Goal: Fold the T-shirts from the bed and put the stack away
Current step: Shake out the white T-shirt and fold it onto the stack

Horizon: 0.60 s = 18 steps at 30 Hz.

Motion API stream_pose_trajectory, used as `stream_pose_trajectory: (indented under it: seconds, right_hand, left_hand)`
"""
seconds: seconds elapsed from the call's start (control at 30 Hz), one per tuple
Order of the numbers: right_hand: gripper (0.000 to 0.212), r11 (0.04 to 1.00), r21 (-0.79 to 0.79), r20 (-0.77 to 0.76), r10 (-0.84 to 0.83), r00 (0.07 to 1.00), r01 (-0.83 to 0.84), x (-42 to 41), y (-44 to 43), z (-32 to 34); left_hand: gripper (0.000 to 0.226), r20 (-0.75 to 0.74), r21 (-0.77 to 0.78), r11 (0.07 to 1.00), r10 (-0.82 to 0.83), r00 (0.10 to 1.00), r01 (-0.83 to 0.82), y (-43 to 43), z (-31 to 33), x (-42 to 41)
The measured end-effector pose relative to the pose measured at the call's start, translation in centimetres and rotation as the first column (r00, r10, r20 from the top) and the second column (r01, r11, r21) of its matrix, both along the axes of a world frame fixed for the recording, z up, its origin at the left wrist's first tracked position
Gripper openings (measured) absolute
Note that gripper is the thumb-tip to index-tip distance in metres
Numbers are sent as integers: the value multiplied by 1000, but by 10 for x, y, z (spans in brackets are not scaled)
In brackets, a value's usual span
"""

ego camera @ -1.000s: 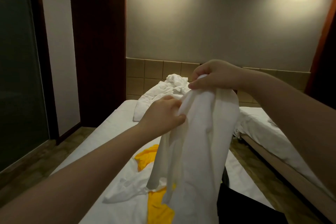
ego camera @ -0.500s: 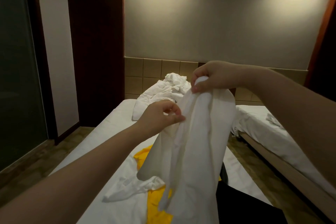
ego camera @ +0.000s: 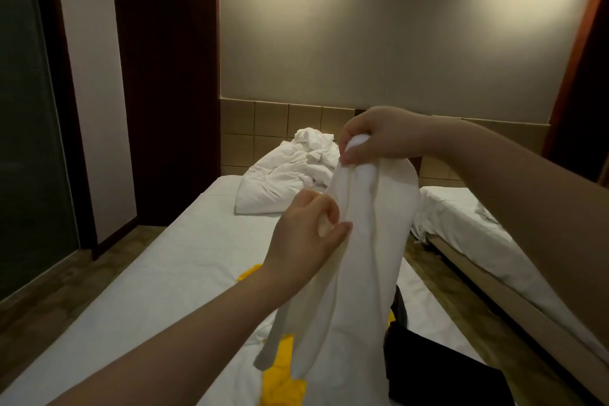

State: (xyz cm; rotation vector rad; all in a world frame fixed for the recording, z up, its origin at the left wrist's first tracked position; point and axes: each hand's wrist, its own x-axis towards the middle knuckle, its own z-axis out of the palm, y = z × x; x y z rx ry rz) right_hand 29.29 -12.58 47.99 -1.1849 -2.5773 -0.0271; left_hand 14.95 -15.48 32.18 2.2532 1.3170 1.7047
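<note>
A white T-shirt (ego camera: pixel 359 260) hangs bunched in the air over the bed (ego camera: pixel 171 260). My right hand (ego camera: pixel 379 138) grips its top end, fingers curled round the cloth. Lower and to the left, my left hand (ego camera: pixel 306 234) pinches the shirt's left edge between thumb and fingers. A yellow T-shirt (ego camera: pixel 280 382) lies on the sheet under the hanging one, mostly hidden by it. A black garment (ego camera: pixel 435 369) lies at the bed's near right.
A crumpled white duvet (ego camera: pixel 290 175) is heaped at the head of the bed. A second bed (ego camera: pixel 487 241) stands to the right across a narrow floor gap. A dark wooden panel and a glass door are on the left.
The white shirt has been lifted higher off the bed. My left hand has shifted its pinch along the shirt's left edge. The right hand keeps its grip on top.
</note>
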Motion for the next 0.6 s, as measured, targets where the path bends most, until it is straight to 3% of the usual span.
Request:
stream_pose_trajectory:
  seconds: [0.1,0.4,0.6]
  right_hand:
    - [11,1000,13,5,5,1000,-5,-1,-1,0]
    - [7,1000,-9,-17,-4,1000,3,1,-5,2]
    - [7,1000,-12,-22,-18,1000,17,3,-7,2]
  left_hand:
    - [13,-79,54,994,98,992,-94,3,-9,0]
    - [27,-34,-23,988,152,988,-152,6,-19,1]
    - [25,-31,-46,981,186,982,-187,12,-28,3]
